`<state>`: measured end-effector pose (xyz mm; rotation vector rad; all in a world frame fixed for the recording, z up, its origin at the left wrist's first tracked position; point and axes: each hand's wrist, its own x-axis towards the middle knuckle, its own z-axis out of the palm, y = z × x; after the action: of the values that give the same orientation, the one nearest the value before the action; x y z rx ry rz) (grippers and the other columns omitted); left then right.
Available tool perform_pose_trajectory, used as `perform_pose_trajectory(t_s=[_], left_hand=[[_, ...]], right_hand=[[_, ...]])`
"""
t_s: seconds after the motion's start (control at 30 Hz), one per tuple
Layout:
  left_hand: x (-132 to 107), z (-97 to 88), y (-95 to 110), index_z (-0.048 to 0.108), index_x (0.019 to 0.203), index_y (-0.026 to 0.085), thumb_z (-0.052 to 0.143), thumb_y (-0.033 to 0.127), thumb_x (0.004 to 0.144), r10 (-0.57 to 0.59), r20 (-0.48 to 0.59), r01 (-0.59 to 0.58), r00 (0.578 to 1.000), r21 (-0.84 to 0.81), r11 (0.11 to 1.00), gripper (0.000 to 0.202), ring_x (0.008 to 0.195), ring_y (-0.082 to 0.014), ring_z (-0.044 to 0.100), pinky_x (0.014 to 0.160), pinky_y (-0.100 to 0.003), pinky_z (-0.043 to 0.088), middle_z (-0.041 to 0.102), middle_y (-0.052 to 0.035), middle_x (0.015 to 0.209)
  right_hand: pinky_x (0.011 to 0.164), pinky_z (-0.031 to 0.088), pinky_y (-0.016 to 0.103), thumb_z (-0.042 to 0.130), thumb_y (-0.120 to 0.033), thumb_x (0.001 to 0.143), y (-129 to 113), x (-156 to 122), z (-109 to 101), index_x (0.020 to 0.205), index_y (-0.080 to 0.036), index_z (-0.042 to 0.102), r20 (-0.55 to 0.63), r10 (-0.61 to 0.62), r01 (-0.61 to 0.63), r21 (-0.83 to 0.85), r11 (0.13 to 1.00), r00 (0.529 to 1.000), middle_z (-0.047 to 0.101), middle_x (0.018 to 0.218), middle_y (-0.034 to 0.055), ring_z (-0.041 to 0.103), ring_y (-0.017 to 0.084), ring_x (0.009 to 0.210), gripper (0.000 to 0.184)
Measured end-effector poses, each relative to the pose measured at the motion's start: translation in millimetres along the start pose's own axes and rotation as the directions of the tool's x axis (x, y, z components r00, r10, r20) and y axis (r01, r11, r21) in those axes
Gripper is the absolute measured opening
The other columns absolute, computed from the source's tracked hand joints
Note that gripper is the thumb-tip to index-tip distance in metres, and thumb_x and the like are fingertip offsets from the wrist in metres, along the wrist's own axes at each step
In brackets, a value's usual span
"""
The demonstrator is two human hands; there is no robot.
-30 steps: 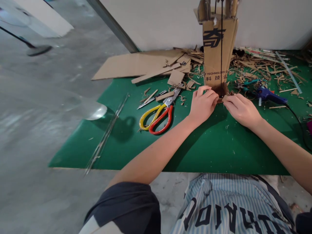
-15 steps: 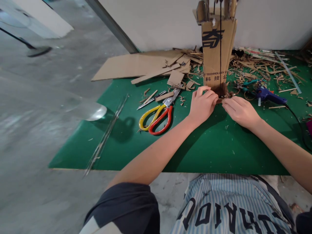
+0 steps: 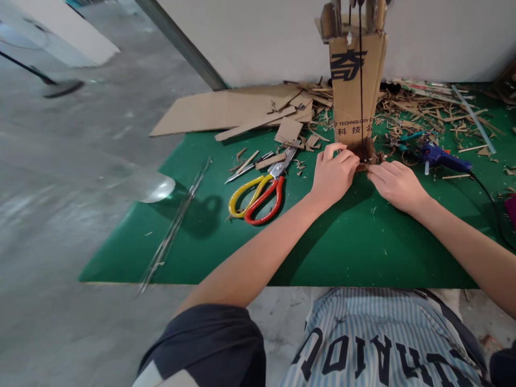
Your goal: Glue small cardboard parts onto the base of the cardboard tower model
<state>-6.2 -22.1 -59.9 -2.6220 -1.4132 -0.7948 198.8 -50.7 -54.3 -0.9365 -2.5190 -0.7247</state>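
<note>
A tall cardboard structure [image 3: 350,102] with printed black characters stands upright, and a black string [image 3: 362,80] runs down its front to its base. My left hand [image 3: 335,171] is at the left of that base, thumb and fingers pinched together. Close by on the right, my right hand [image 3: 397,184] is closed too, its fingertips almost meeting the left ones. Whatever lies between the fingertips is hidden or too small to name. Scissors [image 3: 262,193] with one yellow and one red handle lie left of my left hand.
Cardboard scraps [image 3: 423,110] litter the back of the green table [image 3: 338,252]. A blue glue gun [image 3: 445,158] with a cord lies to the right. Thin clear rods [image 3: 173,231] cross the left side, beside a flat cardboard sheet [image 3: 226,110] further back.
The view has shifted slightly, so the cardboard structure appears a little further left. Both hands stay at its base, with only very small finger movement.
</note>
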Motion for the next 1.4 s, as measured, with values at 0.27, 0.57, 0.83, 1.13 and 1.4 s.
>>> perform_pose_trajectory(t_s=[0.27,0.57,0.83,1.13,1.4], left_hand=[[0,2.2,-1,0.073,0.108,0.024,0.049,0.018,0.105,-0.009,-0.005,0.009,1.000,-0.002,1.000,0.024,0.133,-0.0317,0.052,0.100,-0.050,0.047,0.077,-0.0066,0.114],[0,1.4,-1,0.074,0.108,0.023,0.047,0.020,0.106,0.004,-0.027,-0.005,1.000,-0.018,1.000,0.027,0.131,-0.0315,0.054,0.100,-0.049,0.048,0.077,-0.0076,0.113],[0,1.2,-1,0.074,0.109,0.021,0.053,0.018,0.103,-0.003,-0.025,0.002,1.000,-0.029,1.000,0.023,0.132,-0.0314,0.054,0.101,-0.049,0.048,0.078,-0.0069,0.115],[0,-0.8,1,0.075,0.107,0.023,0.049,0.019,0.104,0.008,-0.004,-0.008,1.000,-0.010,1.000,0.027,0.132,-0.0323,0.053,0.100,-0.051,0.048,0.077,-0.0080,0.117],[1,2.1,0,0.074,0.105,0.021,0.051,0.021,0.105,-0.008,-0.006,0.008,1.000,0.000,1.000,0.023,0.134,-0.0329,0.053,0.101,-0.050,0.047,0.077,-0.0073,0.115]], right_hand=[[0.070,0.036,0.037,0.036,-0.011,0.106,5,13,2,0.096,-0.019,0.071,-0.076,0.037,-0.036,0.017,0.999,0.996,0.075,0.101,0.0065,0.055,0.018,0.078,0.037],[0.068,0.035,0.038,0.042,-0.012,0.105,6,1,-4,0.089,-0.019,0.071,-0.018,0.037,-0.034,0.132,0.991,0.999,0.074,0.095,0.0067,0.056,0.018,0.076,0.034],[0.072,0.039,0.037,0.038,-0.014,0.106,12,10,2,0.101,-0.019,0.071,-0.071,0.056,-0.050,0.093,0.994,0.996,0.076,0.105,0.0073,0.060,0.018,0.083,0.033],[0.074,0.038,0.038,0.043,-0.014,0.105,12,-3,-3,0.095,-0.021,0.071,-0.057,0.062,-0.051,0.169,0.984,0.996,0.075,0.101,0.0056,0.059,0.017,0.080,0.031],[0.078,0.039,0.036,0.042,-0.016,0.107,15,10,8,0.107,-0.020,0.070,-0.150,0.104,-0.093,0.082,0.992,0.983,0.077,0.111,0.0062,0.062,0.018,0.089,0.028]])
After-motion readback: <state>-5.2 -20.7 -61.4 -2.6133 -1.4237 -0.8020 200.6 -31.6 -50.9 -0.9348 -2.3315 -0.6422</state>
